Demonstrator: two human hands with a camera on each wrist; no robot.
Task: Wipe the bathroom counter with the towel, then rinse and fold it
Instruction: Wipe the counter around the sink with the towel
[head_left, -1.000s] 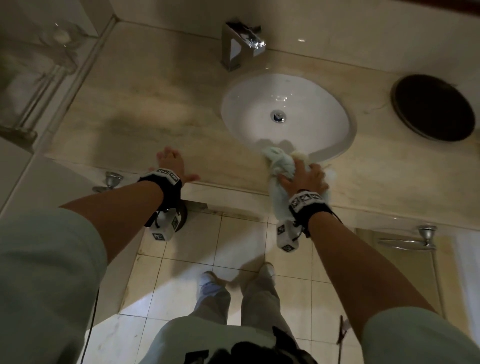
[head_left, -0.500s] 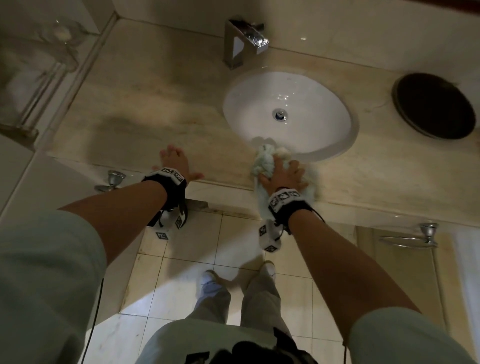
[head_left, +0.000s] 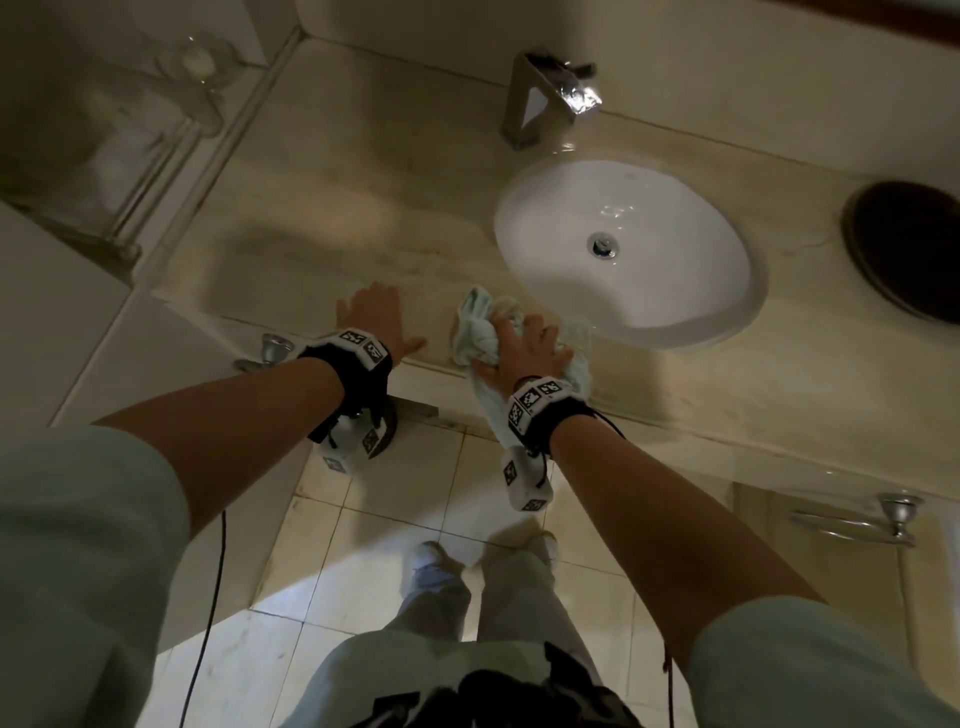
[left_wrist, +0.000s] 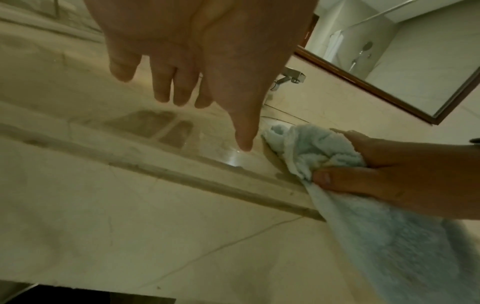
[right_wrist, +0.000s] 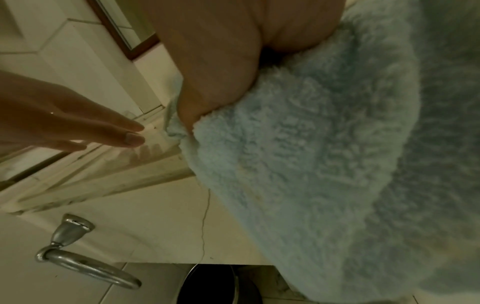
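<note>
No legible txt, brand or nos. showing anywhere. Wrist bands (head_left: 363, 347) at 9 o'clock are carrying only b/w square marker patterns.

the setting is a bathroom. a beige marble vanity counter (head_left: 322, 171) carries a white oval undermount basin (head_left: 628, 249) with a chrome drain fitting (head_left: 603, 244) at its centre. a square chrome faucet (head_left: 545, 93) stands behind the basin. a wood-framed wall mirror (left_wrist: 405, 67) hangs above the counter and reflects a shower head (left_wrist: 367, 45) on a rail. curved chrome towel rings (right_wrist: 78, 257) are fixed to the counter's front apron. a glass shelf (head_left: 98, 171) is mounted on the tiled side wall. the floor (head_left: 332, 551) is laid with pale square tiles.
</note>
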